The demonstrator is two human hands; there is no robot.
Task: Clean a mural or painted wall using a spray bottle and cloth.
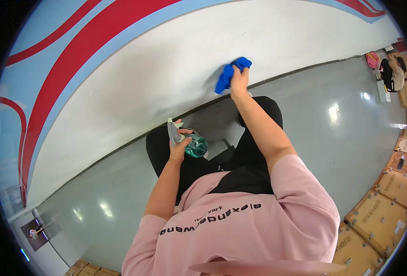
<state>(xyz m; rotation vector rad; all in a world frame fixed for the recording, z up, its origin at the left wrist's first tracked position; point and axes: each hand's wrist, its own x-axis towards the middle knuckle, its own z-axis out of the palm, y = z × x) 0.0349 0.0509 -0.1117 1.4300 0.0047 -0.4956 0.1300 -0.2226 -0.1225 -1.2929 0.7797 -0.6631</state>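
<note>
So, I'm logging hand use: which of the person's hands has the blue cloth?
The right hand, out at the white wall: it grips the bunched blue cloth, whereas the left hand holds a see-through green spray bottle.

On my remote feed, a smooth white wall with curved red and light-blue bands meets the far edge of a glossy grey floor. Tan, boxy crates line its right edge; whitish light reflections gleam between.
</note>
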